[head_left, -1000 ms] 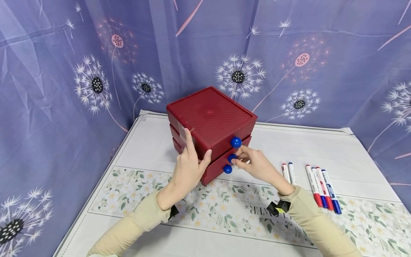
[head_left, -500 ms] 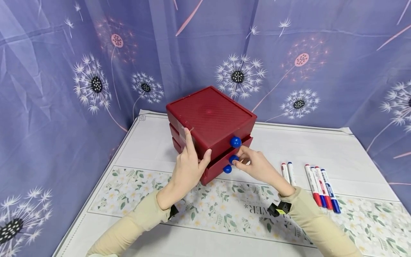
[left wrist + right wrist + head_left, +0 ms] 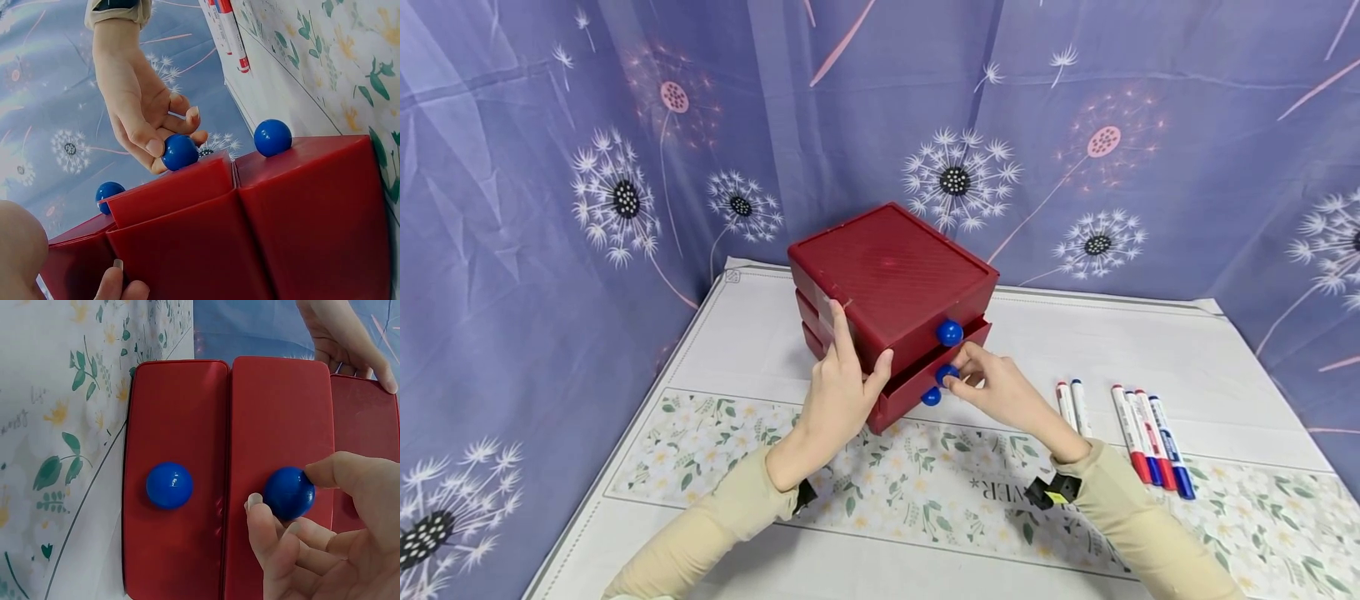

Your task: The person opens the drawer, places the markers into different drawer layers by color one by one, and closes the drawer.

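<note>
A red three-drawer box (image 3: pixel 891 258) with round blue knobs stands on the table. My right hand (image 3: pixel 996 385) pinches the blue knob (image 3: pixel 289 494) of the middle drawer (image 3: pixel 175 187) between thumb and fingers. That drawer sticks out a little past the top and bottom ones, with a narrow gap showing above its front. My left hand (image 3: pixel 835 396) rests against the box's left side and near corner, index finger extended and thumb near the top front edge. The bottom drawer's knob (image 3: pixel 169 485) and the top drawer's knob (image 3: pixel 950 333) are untouched.
Several red and blue markers lie to the right, a pair (image 3: pixel 1073 407) and a further group (image 3: pixel 1152 437). A white cloth with a floral band (image 3: pixel 925 500) covers the table. Behind hangs a purple dandelion curtain (image 3: pixel 865 125).
The middle drawer has slid slightly outward, drawn by my right hand on its knob, and the gap above it has widened. My left hand has stayed in place on the box.
</note>
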`<move>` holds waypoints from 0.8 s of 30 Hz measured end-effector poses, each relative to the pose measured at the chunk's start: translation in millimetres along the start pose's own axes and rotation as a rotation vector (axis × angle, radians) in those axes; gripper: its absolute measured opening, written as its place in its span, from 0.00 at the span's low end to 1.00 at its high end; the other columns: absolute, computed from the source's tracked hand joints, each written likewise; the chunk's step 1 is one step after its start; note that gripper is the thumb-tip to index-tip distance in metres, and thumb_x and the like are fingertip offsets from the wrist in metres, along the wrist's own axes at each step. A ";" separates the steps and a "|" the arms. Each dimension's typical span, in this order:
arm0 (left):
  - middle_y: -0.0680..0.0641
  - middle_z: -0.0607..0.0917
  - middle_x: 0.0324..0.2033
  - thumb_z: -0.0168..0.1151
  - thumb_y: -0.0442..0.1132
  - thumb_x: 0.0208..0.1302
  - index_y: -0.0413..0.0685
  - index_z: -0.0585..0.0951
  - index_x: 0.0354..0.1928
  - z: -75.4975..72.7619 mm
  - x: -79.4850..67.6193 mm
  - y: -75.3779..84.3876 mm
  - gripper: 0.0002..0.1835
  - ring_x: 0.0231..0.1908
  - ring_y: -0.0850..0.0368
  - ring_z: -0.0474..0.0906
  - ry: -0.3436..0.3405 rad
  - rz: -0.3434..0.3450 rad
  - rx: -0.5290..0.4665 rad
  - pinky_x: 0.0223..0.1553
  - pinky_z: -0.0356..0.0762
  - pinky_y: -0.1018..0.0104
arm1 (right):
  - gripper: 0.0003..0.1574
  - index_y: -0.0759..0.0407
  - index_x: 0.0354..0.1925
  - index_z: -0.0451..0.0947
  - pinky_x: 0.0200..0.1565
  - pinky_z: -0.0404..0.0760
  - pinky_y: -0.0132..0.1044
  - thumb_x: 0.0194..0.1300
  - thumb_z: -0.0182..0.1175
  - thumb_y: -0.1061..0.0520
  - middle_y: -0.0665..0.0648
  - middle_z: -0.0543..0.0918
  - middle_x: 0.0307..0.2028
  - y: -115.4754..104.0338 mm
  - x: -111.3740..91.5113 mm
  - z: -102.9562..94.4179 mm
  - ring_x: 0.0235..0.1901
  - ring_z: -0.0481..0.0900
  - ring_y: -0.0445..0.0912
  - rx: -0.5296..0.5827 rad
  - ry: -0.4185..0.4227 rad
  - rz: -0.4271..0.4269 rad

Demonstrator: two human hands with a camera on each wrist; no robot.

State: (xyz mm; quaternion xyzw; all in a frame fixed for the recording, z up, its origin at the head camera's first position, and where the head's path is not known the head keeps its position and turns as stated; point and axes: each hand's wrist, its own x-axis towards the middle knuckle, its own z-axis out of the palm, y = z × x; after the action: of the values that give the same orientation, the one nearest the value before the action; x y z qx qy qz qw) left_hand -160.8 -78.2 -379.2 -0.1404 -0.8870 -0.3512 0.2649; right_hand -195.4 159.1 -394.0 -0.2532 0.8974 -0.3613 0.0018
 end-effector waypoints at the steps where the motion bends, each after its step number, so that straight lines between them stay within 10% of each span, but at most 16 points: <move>1: 0.30 0.80 0.47 0.58 0.48 0.68 0.31 0.41 0.74 0.0 -0.1 0.0 0.48 0.32 0.40 0.86 0.002 0.002 0.000 0.36 0.85 0.56 | 0.08 0.56 0.38 0.72 0.30 0.78 0.32 0.65 0.62 0.56 0.52 0.87 0.32 0.2 -0.2 0.0 0.29 0.81 0.40 0.001 -0.001 0.002; 24: 0.30 0.80 0.49 0.58 0.49 0.67 0.31 0.41 0.74 0.1 -0.5 0.7 0.49 0.32 0.40 0.86 0.003 0.002 0.001 0.37 0.85 0.55 | 0.16 0.61 0.43 0.81 0.33 0.79 0.30 0.65 0.62 0.49 0.54 0.86 0.33 0.5 -0.5 2.5 0.30 0.81 0.40 -0.039 -0.014 0.036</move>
State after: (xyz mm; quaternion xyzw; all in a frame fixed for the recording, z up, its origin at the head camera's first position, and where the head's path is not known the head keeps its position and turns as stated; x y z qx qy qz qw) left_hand -160.1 -77.7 -379.2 -0.1408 -0.8867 -0.3504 0.2667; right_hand -194.7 158.0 -396.2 -0.2395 0.9087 -0.3417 0.0094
